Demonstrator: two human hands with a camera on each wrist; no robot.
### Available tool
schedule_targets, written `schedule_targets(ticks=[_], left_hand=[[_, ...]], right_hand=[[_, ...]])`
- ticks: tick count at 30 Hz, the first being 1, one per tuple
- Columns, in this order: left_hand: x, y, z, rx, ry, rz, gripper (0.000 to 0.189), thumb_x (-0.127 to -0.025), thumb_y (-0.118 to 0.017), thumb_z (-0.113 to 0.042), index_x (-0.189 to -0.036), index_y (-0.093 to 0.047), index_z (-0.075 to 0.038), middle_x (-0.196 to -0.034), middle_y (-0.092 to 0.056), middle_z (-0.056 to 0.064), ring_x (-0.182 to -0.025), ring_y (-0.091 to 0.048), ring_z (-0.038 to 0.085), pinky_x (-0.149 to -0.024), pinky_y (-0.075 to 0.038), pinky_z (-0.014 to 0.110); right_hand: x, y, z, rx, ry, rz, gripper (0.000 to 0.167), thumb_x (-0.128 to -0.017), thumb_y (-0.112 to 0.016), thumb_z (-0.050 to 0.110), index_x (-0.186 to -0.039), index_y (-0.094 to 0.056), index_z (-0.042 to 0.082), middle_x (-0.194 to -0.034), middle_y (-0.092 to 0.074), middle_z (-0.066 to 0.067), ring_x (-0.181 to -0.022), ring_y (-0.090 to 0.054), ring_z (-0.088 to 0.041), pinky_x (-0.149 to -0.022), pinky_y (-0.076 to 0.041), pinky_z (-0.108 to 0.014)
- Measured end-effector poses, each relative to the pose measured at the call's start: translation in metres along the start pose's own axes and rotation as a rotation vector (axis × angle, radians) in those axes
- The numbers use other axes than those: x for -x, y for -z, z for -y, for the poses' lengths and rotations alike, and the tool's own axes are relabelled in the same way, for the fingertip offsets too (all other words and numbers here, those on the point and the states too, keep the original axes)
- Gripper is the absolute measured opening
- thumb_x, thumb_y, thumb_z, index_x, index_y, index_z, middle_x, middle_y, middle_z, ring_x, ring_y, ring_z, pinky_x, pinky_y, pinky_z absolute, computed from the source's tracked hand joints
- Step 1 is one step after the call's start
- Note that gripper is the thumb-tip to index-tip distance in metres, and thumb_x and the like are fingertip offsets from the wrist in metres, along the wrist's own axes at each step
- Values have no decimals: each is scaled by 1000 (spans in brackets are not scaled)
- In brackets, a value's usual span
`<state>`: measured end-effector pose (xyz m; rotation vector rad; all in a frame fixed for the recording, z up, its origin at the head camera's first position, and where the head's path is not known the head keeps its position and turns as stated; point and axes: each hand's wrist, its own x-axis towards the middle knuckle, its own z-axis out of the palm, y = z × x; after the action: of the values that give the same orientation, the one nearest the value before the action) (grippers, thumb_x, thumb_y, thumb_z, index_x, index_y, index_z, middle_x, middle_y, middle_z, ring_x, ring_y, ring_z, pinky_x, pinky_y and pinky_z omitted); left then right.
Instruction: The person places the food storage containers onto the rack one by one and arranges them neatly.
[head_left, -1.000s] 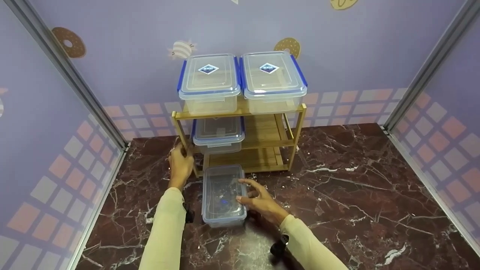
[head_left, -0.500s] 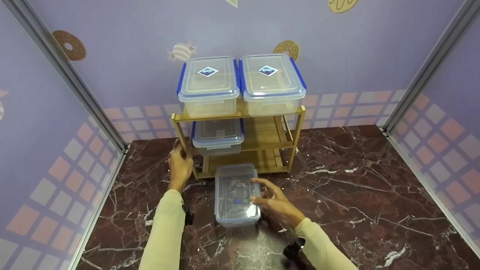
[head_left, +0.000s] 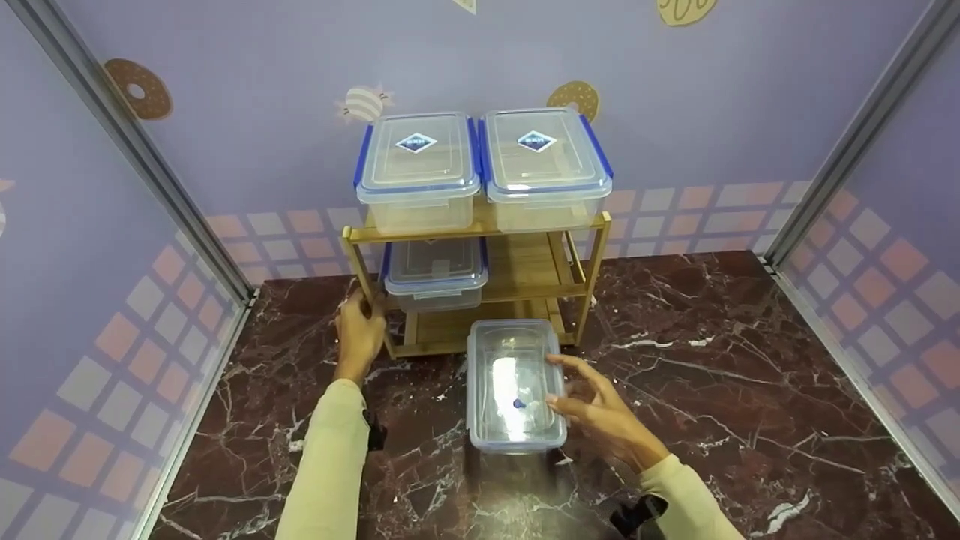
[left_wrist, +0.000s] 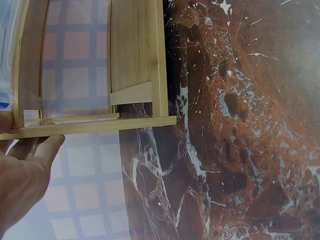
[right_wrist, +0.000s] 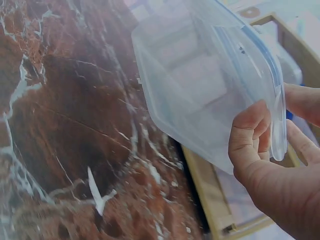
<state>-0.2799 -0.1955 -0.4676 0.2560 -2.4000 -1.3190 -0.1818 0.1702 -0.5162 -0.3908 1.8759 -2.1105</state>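
Note:
In the head view my right hand (head_left: 609, 420) pinches the right edge of a clear lidded plastic food container (head_left: 499, 386). The right wrist view shows curled fingers (right_wrist: 250, 132) against the container's rim, and its base appears raised off the tabletop. My left hand (head_left: 360, 334) grips the left front post of a wooden tiered rack (head_left: 363, 266); part of this hand is hidden behind the post. Seen from the left wrist, the thumb and fingers lie about that wooden bar (left_wrist: 92, 127). The held container is in front of the rack's lower tier.
Two blue-clipped containers, one on the left (head_left: 420, 169) and one on the right (head_left: 546, 169), stand on the rack's top. Another container (head_left: 435, 274) sits on the left of the middle shelf (head_left: 525, 262). A dark red marbled tabletop (head_left: 720, 390) spreads around, with patterned walls (head_left: 675, 97) behind and beside.
The right hand has carried the container rightward, from beside the left hand to before the rack's right half. The left hand stays on the post.

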Motion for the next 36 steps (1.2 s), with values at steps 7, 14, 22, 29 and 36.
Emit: schedule_targets(ticks=[7, 14, 22, 29, 36], left_hand=[[-1, 0, 0, -4, -11, -6, 21, -102, -60, -18, -113, -69, -2, -107, -72, 20, -100, -65, 36, -92, -48, 50], [0, 1, 2, 0, -4, -6, 24, -102, -59, -18, -117, -69, -2, -105, -72, 20, -99, -64, 36, -90, -48, 50], [2, 0, 1, 13, -2, 3, 22, -103, -58, -15, -116, -68, 0, -103, -72, 21, -91, -64, 34, -85, -50, 48], [1, 0, 0, 9, -9, -3, 23, -103, -59, -17, -116, -69, -1, -103, -73, 19, -94, -65, 34, -87, -49, 48], [1, 0, -1, 0, -17, -4, 23, -102, -59, -17, -116, -69, -1, -104, -72, 19, -94, -64, 34, -87, -49, 49]], right_hand=[[13, 16, 17, 106, 106, -22, 65, -92, -72, 5, -149, -43, 9, -88, -62, -16, -69, -57, -17, -56, -47, -26], [19, 23, 32, 43, 77, -23, 66, -93, -71, 5, -150, -40, 12, -89, -56, -13, -72, -58, -17, -59, -51, -28], [15, 28, 49, -59, 86, -7, 67, -94, -67, 0, -152, -35, 10, -105, -57, -22, -97, -64, -34, -87, -54, -58], [4, 32, 60, -45, 86, -32, 67, -95, -67, 1, -153, -35, 12, -104, -58, -19, -91, -65, -28, -81, -58, -45], [-8, 36, 65, 39, 94, -67, 65, -93, -71, 6, -151, -42, 17, -98, -55, -17, -80, -57, -21, -56, -48, -27]])
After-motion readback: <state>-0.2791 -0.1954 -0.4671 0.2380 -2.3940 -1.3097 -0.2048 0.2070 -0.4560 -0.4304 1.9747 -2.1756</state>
